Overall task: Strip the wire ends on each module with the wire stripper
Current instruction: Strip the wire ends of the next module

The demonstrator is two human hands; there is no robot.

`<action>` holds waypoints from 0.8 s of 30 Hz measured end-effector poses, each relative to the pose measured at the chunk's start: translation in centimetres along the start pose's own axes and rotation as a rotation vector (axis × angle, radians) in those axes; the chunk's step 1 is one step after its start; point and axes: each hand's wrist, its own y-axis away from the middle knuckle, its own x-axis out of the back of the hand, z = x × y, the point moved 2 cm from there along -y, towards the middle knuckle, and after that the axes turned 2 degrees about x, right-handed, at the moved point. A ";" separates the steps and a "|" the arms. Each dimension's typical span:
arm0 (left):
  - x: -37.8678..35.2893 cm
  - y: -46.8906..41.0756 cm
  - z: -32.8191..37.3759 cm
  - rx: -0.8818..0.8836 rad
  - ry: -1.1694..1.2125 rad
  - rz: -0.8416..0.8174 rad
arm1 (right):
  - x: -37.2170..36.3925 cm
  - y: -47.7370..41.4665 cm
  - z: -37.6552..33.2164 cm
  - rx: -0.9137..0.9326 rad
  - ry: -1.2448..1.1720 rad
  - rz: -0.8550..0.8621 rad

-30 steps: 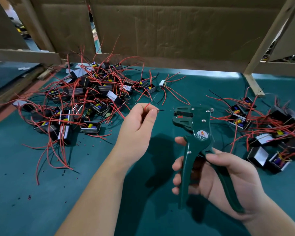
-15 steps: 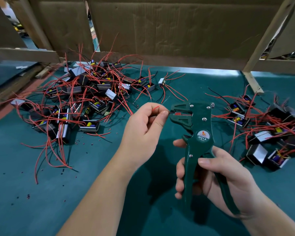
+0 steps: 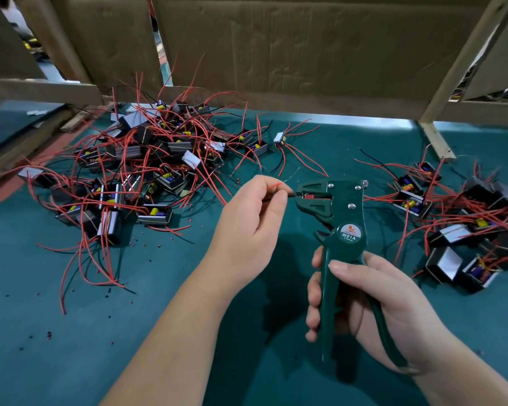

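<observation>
Your left hand point(image 3: 247, 230) is feeding a wire end into the wire stripper point(image 3: 343, 230) while your right hand point(image 3: 373, 300) is gripping its handles.
You are pinching a dark wire point(image 3: 291, 195) between thumb and forefinger, its tip sitting in the stripper's mouth; its module is hiding behind your hand. Your right fingers are curling round both handles, which are standing apart. One heap of modules point(image 3: 147, 171) is lying left of the stripper, and a smaller group point(image 3: 458, 218) is lying right of it. Judging by this, the next move is calling for a full squeeze with the wire held straight.
</observation>
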 end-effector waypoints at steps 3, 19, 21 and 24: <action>0.1 0.0 -0.4 0.042 0.011 0.006 | 0.0 -0.3 0.1 0.032 0.015 0.154; 0.9 -0.4 -0.2 0.199 0.268 0.030 | 1.1 -0.9 -0.4 -0.041 -0.196 -0.014; 0.9 -0.4 -0.2 0.170 0.251 0.023 | 0.6 -0.7 -0.4 -0.038 -0.170 -0.114; 0.9 -0.4 -0.2 0.140 0.212 0.013 | 0.2 -0.4 -0.5 -0.025 -0.164 -0.214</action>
